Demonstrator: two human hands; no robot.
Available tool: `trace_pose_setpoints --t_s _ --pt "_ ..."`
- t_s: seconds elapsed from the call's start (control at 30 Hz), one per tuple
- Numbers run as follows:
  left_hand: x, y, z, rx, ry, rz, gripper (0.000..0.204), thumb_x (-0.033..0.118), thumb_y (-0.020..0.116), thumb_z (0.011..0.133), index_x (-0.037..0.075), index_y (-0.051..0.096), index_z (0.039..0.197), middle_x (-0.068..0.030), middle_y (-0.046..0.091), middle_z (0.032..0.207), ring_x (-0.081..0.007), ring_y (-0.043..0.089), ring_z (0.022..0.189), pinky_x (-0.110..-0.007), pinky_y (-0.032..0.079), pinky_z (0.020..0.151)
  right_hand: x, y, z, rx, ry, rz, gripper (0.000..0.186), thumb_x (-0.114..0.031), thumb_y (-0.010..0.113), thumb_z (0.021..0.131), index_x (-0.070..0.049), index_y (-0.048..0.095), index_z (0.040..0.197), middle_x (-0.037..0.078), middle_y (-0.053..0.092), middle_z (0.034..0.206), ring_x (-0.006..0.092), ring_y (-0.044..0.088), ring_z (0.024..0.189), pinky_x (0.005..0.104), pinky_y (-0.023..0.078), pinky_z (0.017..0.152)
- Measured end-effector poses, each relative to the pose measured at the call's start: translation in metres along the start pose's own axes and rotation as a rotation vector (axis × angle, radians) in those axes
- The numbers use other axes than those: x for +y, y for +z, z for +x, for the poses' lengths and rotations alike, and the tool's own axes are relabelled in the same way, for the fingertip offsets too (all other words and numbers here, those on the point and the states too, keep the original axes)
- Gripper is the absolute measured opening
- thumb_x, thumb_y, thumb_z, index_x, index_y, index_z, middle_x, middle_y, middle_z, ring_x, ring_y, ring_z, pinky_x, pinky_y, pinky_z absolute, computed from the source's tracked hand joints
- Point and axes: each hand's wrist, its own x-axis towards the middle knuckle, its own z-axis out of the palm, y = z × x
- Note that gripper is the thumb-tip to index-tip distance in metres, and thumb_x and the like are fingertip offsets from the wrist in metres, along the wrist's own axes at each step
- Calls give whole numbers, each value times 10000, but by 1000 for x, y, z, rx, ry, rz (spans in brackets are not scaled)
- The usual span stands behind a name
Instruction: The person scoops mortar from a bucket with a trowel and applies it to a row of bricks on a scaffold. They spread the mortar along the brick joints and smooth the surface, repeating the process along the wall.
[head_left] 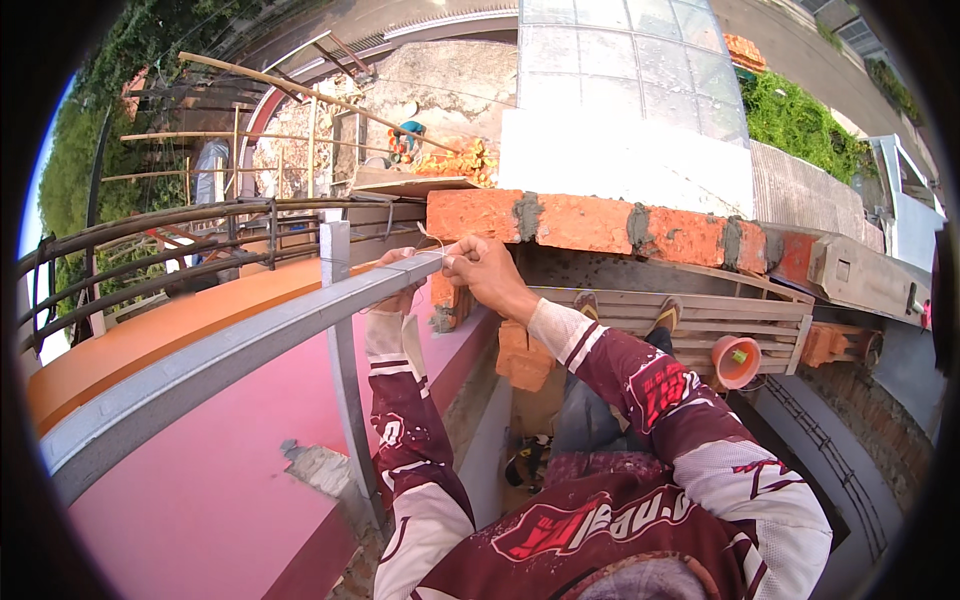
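A long grey metal beam (240,335) runs from the lower left to its end near the brick course. My left hand (402,297) wraps that end from below, its fingers partly hidden behind the metal. Thin string (432,238) loops around the beam's tip and stands up in a small curl. At the tip my right hand (490,272) is closed in a pinch on the string, thumb and forefinger together. A grey metal post (345,370) stands under the beam, left of my left forearm. Just beyond my right hand lies a row of orange bricks (585,222) with grey mortar joints.
My feet rest on a wooden slatted platform (690,345) high above the ground. An orange bucket (737,362) stands on it at the right. A pink wall (210,450) drops away at left. Bamboo poles (270,136) and a person (410,135) are far below.
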Motion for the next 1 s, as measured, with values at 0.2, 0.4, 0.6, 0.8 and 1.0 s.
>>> trace_pose_setpoints --t_s 0.2,0.4,0.6,0.8,1.0 --pt "12 9 -18 46 -18 -111 285 251 666 918 42 612 1105 -59 660 1000 -203 670 910 -298 591 747 -23 1 -18 -72 5 73 136 -117 615 908 17 593 911 100 680 842 130 668 758 271 557 654" --pt "11 9 -30 209 -124 -41 237 223 622 944 43 611 1097 -86 659 966 -236 676 908 -274 596 731 -30 0 -29 -56 38 191 103 -91 576 906 3 564 866 97 671 852 134 659 771 275 546 635" --pt "9 7 -30 309 -152 -61 151 220 591 965 71 569 972 -41 562 825 -163 553 689 -229 467 541 -18 -12 -31 -8 -25 -65 118 -119 559 885 -16 607 856 51 666 817 96 559 646 253 455 574" --pt "10 5 -30 309 -162 -101 139 205 579 972 83 532 923 -17 500 753 -123 456 605 -220 367 469 -11 -16 -28 64 -96 -265 158 -153 561 869 -19 621 810 48 657 755 124 557 634 291 460 609" --pt "19 17 -34 306 -186 -152 96 136 594 943 77 539 891 5 442 688 -73 395 504 -193 286 376 -16 -19 -29 52 -64 -349 223 -198 566 852 3 654 814 133 678 764 244 656 745 362 507 709"
